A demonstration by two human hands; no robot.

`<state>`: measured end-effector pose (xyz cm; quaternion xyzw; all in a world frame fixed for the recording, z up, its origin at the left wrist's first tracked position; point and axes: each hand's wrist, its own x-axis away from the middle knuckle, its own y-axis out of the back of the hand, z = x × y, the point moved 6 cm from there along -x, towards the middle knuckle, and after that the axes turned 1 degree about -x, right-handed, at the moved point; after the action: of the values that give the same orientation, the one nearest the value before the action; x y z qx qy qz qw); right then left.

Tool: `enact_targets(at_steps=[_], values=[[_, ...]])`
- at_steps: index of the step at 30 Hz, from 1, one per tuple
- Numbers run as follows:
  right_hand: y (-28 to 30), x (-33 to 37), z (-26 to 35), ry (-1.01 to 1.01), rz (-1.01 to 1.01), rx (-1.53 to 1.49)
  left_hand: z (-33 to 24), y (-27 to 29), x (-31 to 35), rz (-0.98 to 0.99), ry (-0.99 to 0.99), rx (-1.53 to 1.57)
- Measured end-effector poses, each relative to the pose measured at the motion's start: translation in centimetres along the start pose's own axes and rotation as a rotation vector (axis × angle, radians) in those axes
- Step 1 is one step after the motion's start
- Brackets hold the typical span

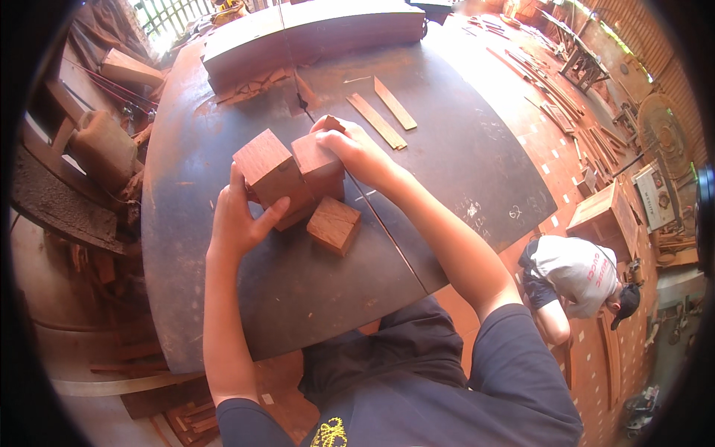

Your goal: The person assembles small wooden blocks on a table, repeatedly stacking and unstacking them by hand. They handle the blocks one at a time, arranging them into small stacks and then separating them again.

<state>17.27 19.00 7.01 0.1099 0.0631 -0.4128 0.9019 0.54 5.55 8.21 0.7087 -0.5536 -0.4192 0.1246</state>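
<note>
Several reddish-brown wooden blocks stand clustered on a dark metal table (462, 156). My left hand (238, 220) grips the left block (266, 167) from its near side, thumb against its front face. My right hand (356, 149) lies over the top and far side of the right block (319, 160), which touches the left one. A third block (334, 225) sits apart just in front of them, with no hand on it.
Two thin wooden strips (383, 112) lie beyond the blocks, and a large pale timber slab (313, 33) sits at the table's far edge. A crouching person in a grey shirt (577, 279) is on the floor to the right. Scrap wood lies around.
</note>
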Motion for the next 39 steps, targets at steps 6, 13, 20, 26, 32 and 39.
enact_targets(at_steps=[6,13,20,26,32,39], values=[[-0.09,-0.06,0.05,0.005,0.003,0.007,0.24,0.03,0.01,0.011,0.006,0.004],[0.00,-0.17,-0.31,0.003,0.007,0.000,-0.02,0.15,-0.09,0.031,0.020,-0.046],[-0.04,-0.04,-0.19,-0.001,0.007,0.003,0.03,-0.07,0.05,0.008,0.012,-0.035],[-0.06,-0.07,-0.14,0.007,0.002,0.011,0.09,0.04,-0.01,0.008,0.022,-0.054],[-0.07,-0.13,-0.06,0.019,0.012,0.012,0.13,0.14,-0.06,0.026,0.021,-0.048],[-0.01,-0.05,-0.15,-0.012,0.006,-0.008,-0.29,0.09,-0.12,0.017,0.017,-0.043]])
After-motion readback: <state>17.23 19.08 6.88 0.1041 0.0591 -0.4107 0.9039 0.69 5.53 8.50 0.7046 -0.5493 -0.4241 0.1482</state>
